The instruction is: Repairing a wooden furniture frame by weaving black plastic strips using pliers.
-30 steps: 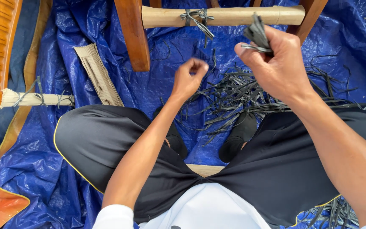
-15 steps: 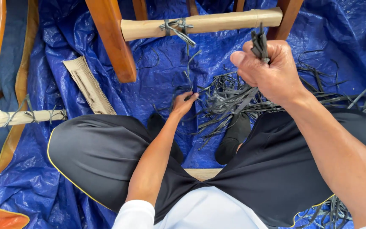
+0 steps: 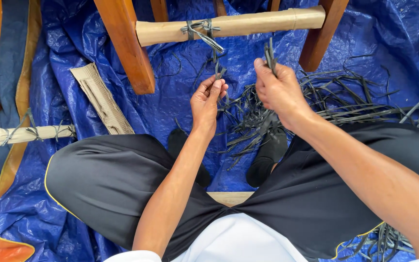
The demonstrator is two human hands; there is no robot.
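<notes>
A view from above of a person seated on a low wooden block, knees spread wide in black trousers (image 3: pixel 103 184) with a thin yellow seam, a white shirt at the bottom edge of the frame. Two feet in dark socks (image 3: pixel 267 155) rest on a blue tarpaulin (image 3: pixel 389 53) that covers the floor

Both bare forearms reach forward to the middle of the frame. The left hand (image 3: pixel 208 99) has its fingers curled and its grip closed on the loose end of a dark flat strip (image 3: pixel 217 68) that hangs down from above. The right hand (image 3: pixel 280 92) sits just beside it, its grip closed on a small upright bundle of dark strips (image 3: pixel 270 53) whose tips stand above the thumb. Between and beyond the hands a loose heap of cut strips (image 3: pixel 345 97) lies scattered across the tarpaulin toward the right edge

Farther off, at the top of the frame, a horizontal rail wrapped in pale cardboard (image 3: pixel 248 24) spans two brown wooden legs (image 3: pixel 124 43). A knot of strip (image 3: pixel 197 28) is tied round the rail near its left end, and the held strip trails from it. A folded cardboard piece (image 3: pixel 100 99) lies at the left, and another wrapped, tied rail (image 3: pixel 25 135) shows at the left edge

Judging from this, the binding of the padding to the rail is under way; the next move would seem to call for keeping the hanging strip taut while a further length is brought to the knot
</notes>
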